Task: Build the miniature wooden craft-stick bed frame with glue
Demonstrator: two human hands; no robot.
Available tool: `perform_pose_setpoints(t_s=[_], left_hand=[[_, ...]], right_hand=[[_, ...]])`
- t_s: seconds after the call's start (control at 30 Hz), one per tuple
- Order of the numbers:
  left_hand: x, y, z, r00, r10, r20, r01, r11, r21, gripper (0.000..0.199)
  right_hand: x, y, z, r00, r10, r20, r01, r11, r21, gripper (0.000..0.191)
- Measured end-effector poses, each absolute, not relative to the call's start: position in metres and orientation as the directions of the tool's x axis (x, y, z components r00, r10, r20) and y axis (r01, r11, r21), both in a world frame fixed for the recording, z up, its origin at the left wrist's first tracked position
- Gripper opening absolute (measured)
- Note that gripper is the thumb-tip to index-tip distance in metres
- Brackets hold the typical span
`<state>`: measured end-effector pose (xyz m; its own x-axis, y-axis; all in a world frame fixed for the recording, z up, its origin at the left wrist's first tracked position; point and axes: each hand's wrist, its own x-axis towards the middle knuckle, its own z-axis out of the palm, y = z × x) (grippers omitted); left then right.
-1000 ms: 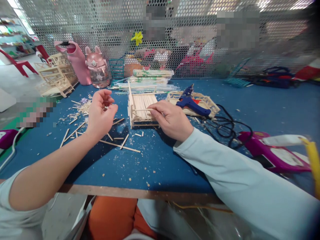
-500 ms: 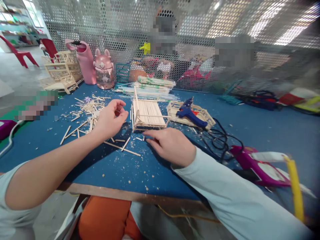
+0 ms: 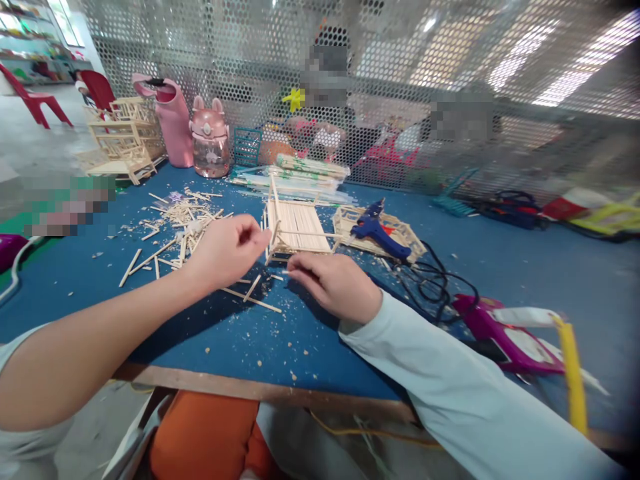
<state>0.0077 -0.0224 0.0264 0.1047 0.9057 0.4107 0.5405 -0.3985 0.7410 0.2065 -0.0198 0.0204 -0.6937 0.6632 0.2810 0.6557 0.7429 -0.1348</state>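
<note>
A small bed-like model of pale wooden sticks stands on the blue table, with a slatted floor and a taller post at its left. My left hand has its fingers pinched together at the model's front left corner. Just in front of the model, my right hand is closed, with a short stick piece between thumb and forefinger. Loose cut sticks lie beneath and beside my left hand. To the right, a blue glue gun rests on a second stick frame.
Piled stick scraps lie left of the model. Packaged sticks, a clear pink bottle and a pink flask stand along the mesh partition. A black cable and a purple tool lie right.
My left hand has moved right and closed at the model's front left corner. My right hand has drawn the short stick piece slightly up from the table.
</note>
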Motion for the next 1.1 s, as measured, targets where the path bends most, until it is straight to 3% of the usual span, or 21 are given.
perform_pose_setpoints(t_s=[0.1,0.17,0.37,0.43,0.57,0.7,0.87,1.1], left_hand=[[0.013,-0.038,0.027,0.324,0.92,0.221,0.541,-0.372,0.754,0.037],[0.017,-0.045,0.024,0.378,0.917,0.127,0.509,-0.321,0.799,0.037],[0.022,-0.046,0.018,0.34,0.933,0.118,0.335,-0.237,0.912,0.029],[0.023,-0.044,0.016,0.334,0.931,0.148,0.307,-0.256,0.917,0.025],[0.025,-0.04,0.011,0.301,0.935,0.189,0.182,-0.251,0.951,0.019],[0.025,-0.037,0.006,0.282,0.937,0.208,0.167,-0.261,0.951,0.02],[0.025,-0.036,0.004,0.268,0.922,0.28,0.277,-0.352,0.894,0.02],[0.028,-0.036,0.006,0.279,0.919,0.279,0.215,-0.343,0.915,0.022]], right_hand=[[0.205,-0.024,0.024,-0.655,0.576,0.489,0.582,0.798,-0.16,0.02],[0.204,-0.026,0.025,-0.656,0.542,0.526,0.566,0.814,-0.133,0.02],[0.202,-0.026,0.02,-0.677,0.519,0.522,0.559,0.824,-0.094,0.021],[0.203,-0.024,0.018,-0.641,0.54,0.546,0.551,0.818,-0.163,0.02],[0.201,-0.022,0.019,-0.414,0.703,0.578,0.542,0.701,-0.464,0.016],[0.198,-0.021,0.021,-0.343,0.807,0.481,0.435,0.59,-0.68,0.017],[0.194,-0.019,0.022,-0.306,0.914,0.266,0.256,0.348,-0.902,0.023],[0.187,-0.023,0.023,-0.323,0.946,0.025,-0.03,0.016,-0.999,0.031]])
